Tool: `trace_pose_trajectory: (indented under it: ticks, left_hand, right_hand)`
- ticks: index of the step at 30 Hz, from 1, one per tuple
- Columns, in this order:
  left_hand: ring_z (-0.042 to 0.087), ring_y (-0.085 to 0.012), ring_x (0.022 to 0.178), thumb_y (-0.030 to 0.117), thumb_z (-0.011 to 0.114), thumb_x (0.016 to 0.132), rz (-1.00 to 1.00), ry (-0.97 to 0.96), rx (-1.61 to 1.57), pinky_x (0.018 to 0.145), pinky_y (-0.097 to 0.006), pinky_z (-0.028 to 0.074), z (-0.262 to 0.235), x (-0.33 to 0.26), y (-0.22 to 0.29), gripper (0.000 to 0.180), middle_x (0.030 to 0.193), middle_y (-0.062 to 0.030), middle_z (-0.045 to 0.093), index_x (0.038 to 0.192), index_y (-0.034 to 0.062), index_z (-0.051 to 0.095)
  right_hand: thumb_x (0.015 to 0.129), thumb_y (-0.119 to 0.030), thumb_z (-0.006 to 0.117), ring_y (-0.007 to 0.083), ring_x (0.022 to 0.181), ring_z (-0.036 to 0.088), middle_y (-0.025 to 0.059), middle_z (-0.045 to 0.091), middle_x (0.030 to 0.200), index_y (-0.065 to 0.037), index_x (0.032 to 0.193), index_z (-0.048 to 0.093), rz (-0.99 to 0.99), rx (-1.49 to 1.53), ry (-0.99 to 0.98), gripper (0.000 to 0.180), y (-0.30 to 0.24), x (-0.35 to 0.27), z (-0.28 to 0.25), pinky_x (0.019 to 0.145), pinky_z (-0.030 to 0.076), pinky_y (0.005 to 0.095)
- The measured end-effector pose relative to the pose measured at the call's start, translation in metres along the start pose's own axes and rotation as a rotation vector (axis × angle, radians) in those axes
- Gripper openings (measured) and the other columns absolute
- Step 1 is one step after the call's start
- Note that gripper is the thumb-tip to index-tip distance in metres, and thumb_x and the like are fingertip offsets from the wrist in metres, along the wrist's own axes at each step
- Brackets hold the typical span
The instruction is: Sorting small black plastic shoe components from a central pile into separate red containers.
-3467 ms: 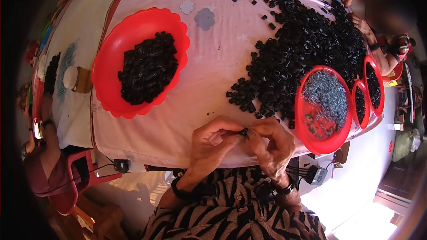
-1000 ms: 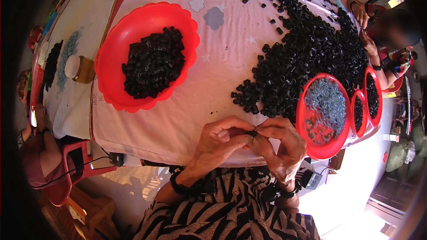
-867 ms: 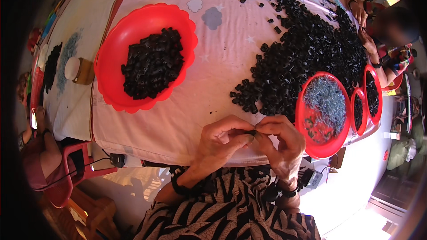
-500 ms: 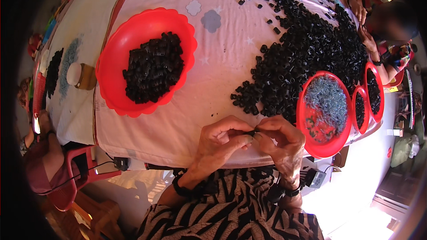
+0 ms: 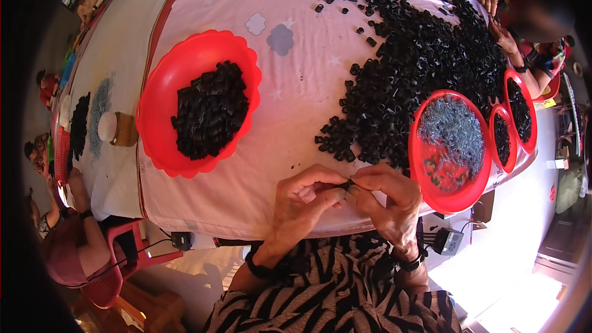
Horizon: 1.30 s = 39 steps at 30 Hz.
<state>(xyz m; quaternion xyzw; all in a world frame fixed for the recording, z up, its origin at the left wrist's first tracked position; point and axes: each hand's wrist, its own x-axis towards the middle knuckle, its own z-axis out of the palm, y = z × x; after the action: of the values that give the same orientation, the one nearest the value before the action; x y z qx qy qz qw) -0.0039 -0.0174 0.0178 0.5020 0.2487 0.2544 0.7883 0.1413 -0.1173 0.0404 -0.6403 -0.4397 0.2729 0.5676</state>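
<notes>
My left hand [image 5: 299,203] and my right hand [image 5: 393,197] meet at the near table edge. Thumbs and fingertips of both are pinched on one small black plastic part [image 5: 348,185], mostly covered by the fingers. Just beyond them spreads a large heap of small black ring-shaped parts [image 5: 419,68]. Close to my right hand stands a red round tray [image 5: 425,194] holding fine, shiny bluish-silver pieces [image 5: 453,132], too small to name. A red scalloped bowl [image 5: 161,80] to the left holds a mound of longer black parts [image 5: 209,111].
Two smaller red trays [image 5: 496,154] of black parts stand at the right edge. A co-worker's hands [image 5: 502,37] rest by the heap's far right. Left of the bowl is a jar with a white lid [image 5: 108,126]. Another person sits at the left by a red plastic chair [image 5: 126,234].
My view has shifted slightly, so the bowl appears lower. Both hands stay pinched together on the small black part, with only slight finger movement.
</notes>
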Motion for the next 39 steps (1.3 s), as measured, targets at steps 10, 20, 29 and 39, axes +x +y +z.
trace_pose_trajectory:
  ticks: [10, 20, 29, 39]
  left_hand:
    - [0.064, -0.0132, 0.085, -0.006, 0.061, 0.09, -0.034, 0.055, -0.06, 0.074, -0.026, 0.053, 0.008, 0.004, 0.011, 0.013, 0.099, -0.01, 0.068, 0.103, -0.0052, 0.064]
    - [0.067, -0.018, 0.094, -0.005, 0.061, 0.09, -0.073, 0.105, -0.119, 0.086, -0.029, 0.054, 0.01, 0.002, 0.003, 0.014, 0.1, -0.0134, 0.068, 0.104, -0.0068, 0.064]
    - [0.065, -0.0132, 0.091, -0.007, 0.061, 0.089, -0.027, 0.144, -0.067, 0.084, -0.025, 0.052, 0.011, 0.003, -0.002, 0.014, 0.098, -0.0091, 0.068, 0.103, -0.0055, 0.064]
    - [0.064, -0.0111, 0.086, -0.01, 0.061, 0.088, 0.022, 0.183, 0.002, 0.08, -0.024, 0.051, 0.015, 0.001, -0.003, 0.014, 0.093, -0.0068, 0.067, 0.101, -0.0056, 0.063]
  right_hand:
    - [0.073, 0.003, 0.074, 0.0326, 0.086, 0.068, 0.0182, 0.065, 0.101, 0.003, 0.103, 0.06, -0.291, -0.257, -0.051, 0.033, 0.003, 0.006, -0.002, 0.07, 0.057, 0.0371]
    - [0.065, 0.004, 0.075, 0.0335, 0.084, 0.064, 0.0194, 0.06, 0.103, 0.005, 0.106, 0.054, -0.4, -0.429, 0.076, 0.046, 0.021, 0.001, 0.02, 0.068, 0.056, 0.0382]
    - [0.064, 0.004, 0.073, 0.0317, 0.082, 0.065, 0.0188, 0.061, 0.102, 0.008, 0.107, 0.056, -0.493, -0.501, 0.096, 0.046, 0.024, 0.002, 0.02, 0.066, 0.056, 0.0357]
    - [0.071, -0.004, 0.07, 0.0292, 0.068, 0.064, 0.0206, 0.061, 0.091, 0.014, 0.096, 0.061, -0.696, -0.703, 0.079, 0.032, 0.022, 0.005, 0.019, 0.053, 0.054, 0.0338]
